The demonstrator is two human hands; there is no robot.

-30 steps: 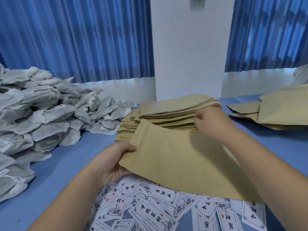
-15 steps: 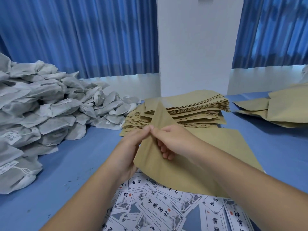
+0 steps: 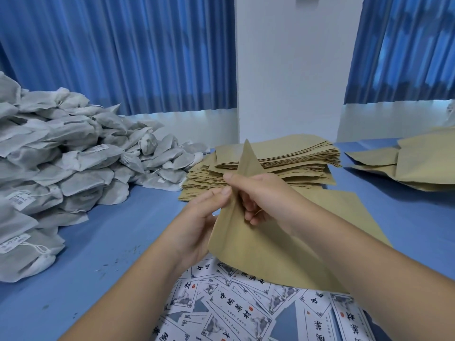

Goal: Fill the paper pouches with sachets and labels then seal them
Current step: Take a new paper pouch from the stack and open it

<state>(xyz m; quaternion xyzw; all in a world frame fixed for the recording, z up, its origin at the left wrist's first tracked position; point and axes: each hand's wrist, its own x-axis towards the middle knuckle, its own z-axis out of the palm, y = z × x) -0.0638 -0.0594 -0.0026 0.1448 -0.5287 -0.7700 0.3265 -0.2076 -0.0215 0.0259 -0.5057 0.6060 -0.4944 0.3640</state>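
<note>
I hold one brown paper pouch (image 3: 258,252) tilted over the table, one corner pointing up. My left hand (image 3: 199,220) pinches its left edge between thumb and fingers. My right hand (image 3: 256,193) pinches the same edge from the other side, fingers curled against the paper. Behind my hands lies a stack of brown pouches (image 3: 278,163). A big heap of grey-white sachets (image 3: 61,173) fills the left of the table. Printed white labels (image 3: 236,308) lie scattered under the pouch, near me.
More brown pouches (image 3: 418,163) lie in a loose pile at the far right. The table has a blue cover (image 3: 103,242). Blue curtains and a white pillar (image 3: 290,70) stand behind the table.
A second ago my hands held the pouch wide apart and flat. They have come together at its left edge, and the corner now stands higher.
</note>
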